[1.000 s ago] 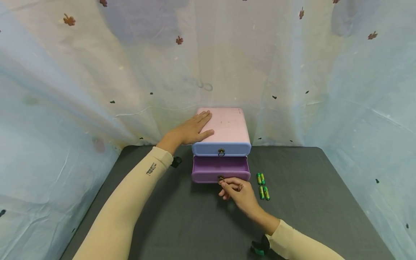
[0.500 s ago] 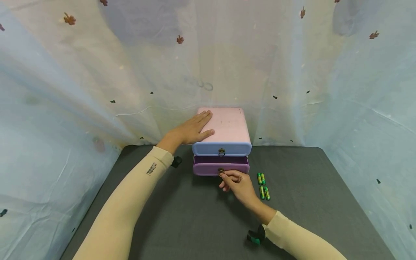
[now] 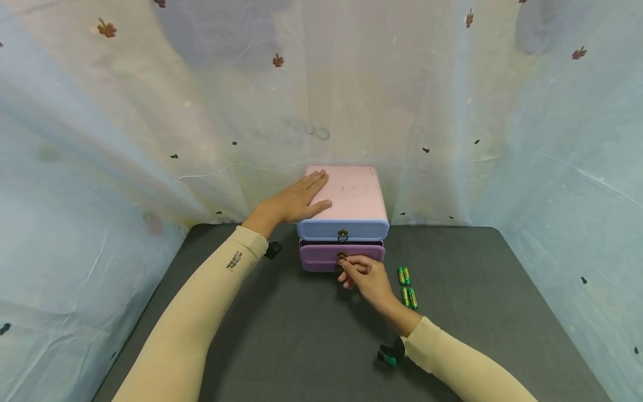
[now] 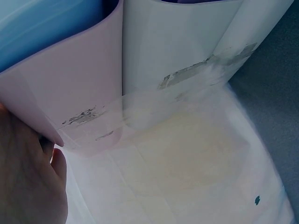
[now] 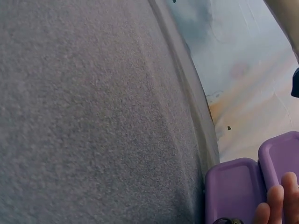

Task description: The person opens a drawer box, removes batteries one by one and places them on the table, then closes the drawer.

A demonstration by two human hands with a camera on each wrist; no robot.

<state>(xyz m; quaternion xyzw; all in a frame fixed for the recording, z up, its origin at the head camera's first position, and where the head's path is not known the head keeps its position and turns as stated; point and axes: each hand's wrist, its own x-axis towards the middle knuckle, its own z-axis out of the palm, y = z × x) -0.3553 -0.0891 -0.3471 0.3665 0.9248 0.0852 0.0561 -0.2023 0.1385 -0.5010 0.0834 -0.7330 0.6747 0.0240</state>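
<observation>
A small drawer unit stands at the back of the table, with a pink top (image 3: 349,192), a blue drawer (image 3: 366,230) and a purple drawer (image 3: 318,253) below it. That purple drawer sticks out slightly, a narrow dark gap showing above its front. My left hand (image 3: 293,200) rests with straight fingers on the left part of the pink top. With thumb and finger, my right hand (image 3: 369,279) pinches the purple drawer's ring pull (image 3: 341,257). Another purple front (image 5: 233,193) with a ring pull appears beside it in the right wrist view.
Several green batteries (image 3: 406,276) lie on the dark grey table (image 3: 467,290), right of the unit. A pale patterned curtain (image 3: 241,106) hangs behind and at both sides. Clear tape (image 4: 187,74) runs across the unit's back in the left wrist view.
My right hand has moved forward, and the purple drawer has slid inward until its inside is nearly hidden. The left hand has stayed on the pink top.
</observation>
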